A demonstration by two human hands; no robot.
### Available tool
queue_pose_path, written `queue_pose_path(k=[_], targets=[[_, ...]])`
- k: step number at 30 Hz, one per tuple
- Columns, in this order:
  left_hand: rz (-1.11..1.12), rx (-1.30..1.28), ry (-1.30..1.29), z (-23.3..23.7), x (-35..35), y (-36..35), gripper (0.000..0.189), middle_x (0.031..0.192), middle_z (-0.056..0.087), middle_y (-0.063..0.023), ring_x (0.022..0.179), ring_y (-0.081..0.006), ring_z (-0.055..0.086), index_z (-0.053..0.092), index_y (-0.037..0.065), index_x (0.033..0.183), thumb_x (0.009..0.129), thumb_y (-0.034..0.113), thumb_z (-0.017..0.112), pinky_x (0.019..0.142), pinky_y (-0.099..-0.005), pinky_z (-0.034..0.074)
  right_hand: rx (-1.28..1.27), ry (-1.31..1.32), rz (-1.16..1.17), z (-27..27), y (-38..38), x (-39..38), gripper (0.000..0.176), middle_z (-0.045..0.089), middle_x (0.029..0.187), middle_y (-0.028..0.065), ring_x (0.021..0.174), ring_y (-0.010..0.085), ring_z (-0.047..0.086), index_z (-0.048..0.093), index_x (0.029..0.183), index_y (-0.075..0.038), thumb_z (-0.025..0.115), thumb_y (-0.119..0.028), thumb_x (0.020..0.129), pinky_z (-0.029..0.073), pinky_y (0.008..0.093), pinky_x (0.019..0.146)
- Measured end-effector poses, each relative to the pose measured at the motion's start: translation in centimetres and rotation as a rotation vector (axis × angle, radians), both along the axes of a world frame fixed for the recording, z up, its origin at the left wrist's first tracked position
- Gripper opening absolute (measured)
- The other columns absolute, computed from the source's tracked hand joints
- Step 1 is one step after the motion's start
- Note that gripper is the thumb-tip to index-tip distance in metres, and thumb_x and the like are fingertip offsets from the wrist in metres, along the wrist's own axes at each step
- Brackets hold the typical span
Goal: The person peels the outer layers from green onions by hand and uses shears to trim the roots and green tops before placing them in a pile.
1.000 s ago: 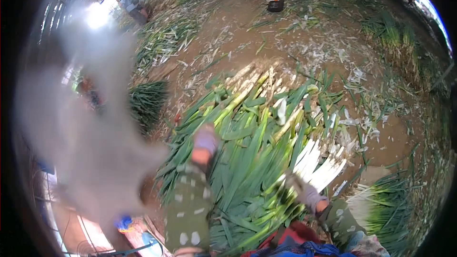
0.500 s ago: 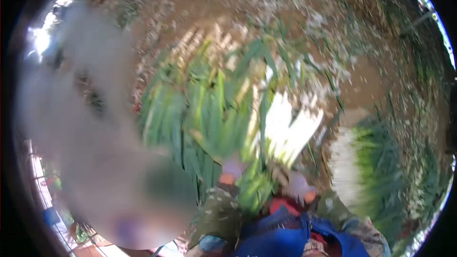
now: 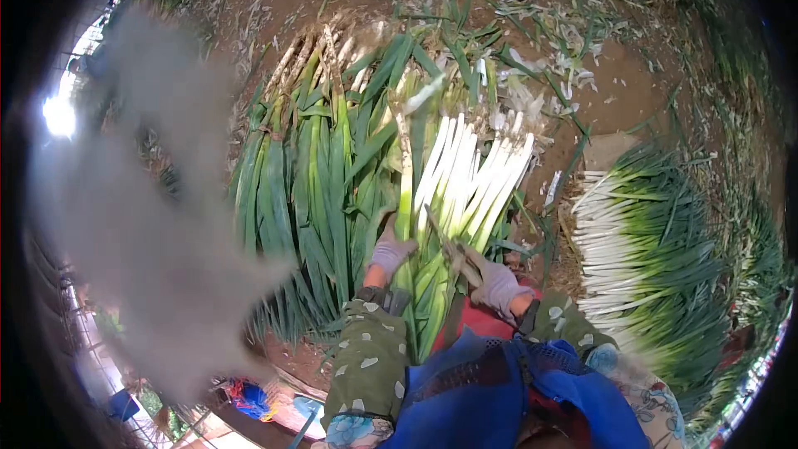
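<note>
My left hand point(image 3: 392, 254), in a pale glove, is closed around the green part of a long green onion point(image 3: 405, 168) with a brown, soiled root end pointing away from me. Right of it, my gloved right hand point(image 3: 496, 283) has its soil-darkened fingers stretched out over green leaves. Beneath and beyond the hands lies a bunch of peeled green onions point(image 3: 465, 179) with bright white stems. A pale, blurred scrap point(image 3: 424, 94) overlaps the held onion's root end. To the left lies a pile of unpeeled green onions point(image 3: 312, 175) with dirty roots.
A neat row of peeled green onions point(image 3: 611, 249) lies at the right, leaves outward. Peeled skins point(image 3: 573, 62) litter the brown soil point(image 3: 619, 75) ahead. A grey blur point(image 3: 166, 224) covers much of the left side. Blue clothing point(image 3: 465, 399) fills the bottom centre.
The view has sharpened and shifted. Both hands appear higher in the picture, and a soiled green onion now stands out in my left hand. The grey blur at left has shrunk.
</note>
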State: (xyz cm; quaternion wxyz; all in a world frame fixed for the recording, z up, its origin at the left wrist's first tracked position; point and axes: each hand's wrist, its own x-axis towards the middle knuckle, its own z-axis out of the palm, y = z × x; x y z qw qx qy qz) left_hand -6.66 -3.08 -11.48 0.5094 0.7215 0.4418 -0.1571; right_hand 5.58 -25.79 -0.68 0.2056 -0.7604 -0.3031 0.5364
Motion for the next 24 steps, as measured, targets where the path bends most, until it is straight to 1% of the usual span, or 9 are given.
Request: queue_pose_path(k=[5, 6, 9, 11, 13, 19, 22, 23, 24], targets=[[0.199, -0.224, -0.125, 1.9, 0.4, -1.1, 0.089, 0.118, 0.052, -0.0248, 0.106, -0.0334, 0.053, 0.029, 0.003, 0.137, 0.062, 0.023, 0.072, 0.091, -0.036, 0.042, 0.037, 0.084, 0.081, 1.0, -0.9, -1.6, 0.098, 0.06, 0.09, 0.0232, 0.082, 0.0404, 0.059, 0.019, 0.142, -0.018, 0.069, -0.016, 0.057, 0.048, 0.0404, 0.069], [0.15, -0.295, 0.037, 3.1, 1.1, -0.8, 0.088, 0.116, 0.053, -0.0231, 0.104, -0.0313, 0.054, 0.029, 0.002, 0.137, 0.063, 0.021, 0.073, 0.089, -0.0369, 0.043, -0.007, 0.055, 0.062, 1.0, -0.4, -0.8, 0.099, 0.06, 0.088, 0.0226, 0.081, 0.0398, 0.059, 0.019, 0.142, -0.019, 0.069, -0.016, 0.058, 0.048, 0.0408, 0.069], [0.12, -0.192, 0.0, -3.4, -1.2, -0.9, 0.088, 0.117, 0.053, -0.0224, 0.105, -0.0294, 0.054, 0.03, 0.0, 0.136, 0.063, 0.02, 0.073, 0.088, -0.0357, 0.043, -0.059, -0.025, 0.034, -1.5, 2.2, 0.8, 0.099, 0.062, 0.081, 0.0195, 0.074, 0.037, 0.061, 0.016, 0.143, -0.02, 0.07, -0.018, 0.06, 0.048, 0.0408, 0.065], [0.059, -0.086, -0.037, -3.6, -1.7, -1.2, 0.087, 0.118, 0.053, -0.0219, 0.107, -0.0278, 0.053, 0.031, -0.001, 0.135, 0.062, 0.019, 0.074, 0.089, -0.034, 0.043, 0.0, -0.067, 0.053, -1.8, 3.9, 2.1, 0.084, 0.063, 0.086, 0.0195, 0.076, 0.0361, 0.062, 0.017, 0.142, -0.02, 0.061, -0.018, 0.071, 0.049, 0.0407, 0.067], [0.158, -0.25, -0.103, -3.2, -2.0, -1.3, 0.088, 0.12, 0.052, -0.0222, 0.108, -0.0286, 0.052, 0.031, -0.001, 0.135, 0.062, 0.022, 0.074, 0.091, -0.0332, 0.042, -0.013, -0.079, 0.031, -2.6, 5.9, 3.5, 0.081, 0.063, 0.084, 0.0195, 0.074, 0.0359, 0.062, 0.019, 0.141, -0.02, 0.061, -0.019, 0.073, 0.048, 0.0412, 0.065], [0.113, -0.189, 0.017, 0.2, -0.3, -1.3, 0.089, 0.119, 0.053, -0.02, 0.107, -0.0272, 0.052, 0.031, -0.003, 0.135, 0.063, 0.025, 0.076, 0.092, -0.0333, 0.041, -0.03, -0.146, -0.086, -7.5, 12.2, 7.8, 0.061, 0.061, 0.082, 0.0197, 0.073, 0.0353, 0.061, 0.027, 0.137, -0.017, 0.053, -0.021, 0.083, 0.047, 0.0429, 0.064], [0.202, -0.304, -0.178, -2.8, -2.2, -1.2, 0.081, 0.1, 0.061, -0.0167, 0.086, -0.0203, 0.061, 0.024, -0.003, 0.137, 0.071, 0.009, 0.071, 0.076, -0.0298, 0.05, 0.29, -0.398, 0.037, -10.8, 11.4, 7.5, 0.061, 0.057, 0.109, 0.0227, 0.077, 0.0355, 0.063, 0.024, 0.139, -0.016, 0.049, -0.016, 0.083, 0.05, 0.0416, 0.072], [0.229, -0.34, -0.222, -3.6, -2.8, -1.2, 0.079, 0.097, 0.063, -0.0161, 0.083, -0.0194, 0.063, 0.023, -0.003, 0.137, 0.074, 0.004, 0.069, 0.073, -0.0294, 0.052, -0.099, -0.067, -0.058, -4.1, 11.7, 7.5, 0.068, 0.043, 0.131, 0.0203, 0.08, 0.0346, 0.063, 0.02, 0.141, -0.017, 0.049, -0.011, 0.08, 0.051, 0.0391, 0.073], [0.25, -0.401, -0.216, -1.0, -1.8, -1.2, 0.076, 0.096, 0.063, -0.0158, 0.082, -0.0201, 0.063, 0.024, -0.002, 0.136, 0.074, 0.003, 0.068, 0.073, -0.0295, 0.052, -0.12, -0.029, 0.033, -3.0, 10.1, 6.2, 0.07, 0.044, 0.131, 0.0194, 0.081, 0.0338, 0.063, 0.018, 0.142, -0.018, 0.049, -0.01, 0.08, 0.052, 0.0384, 0.071]])
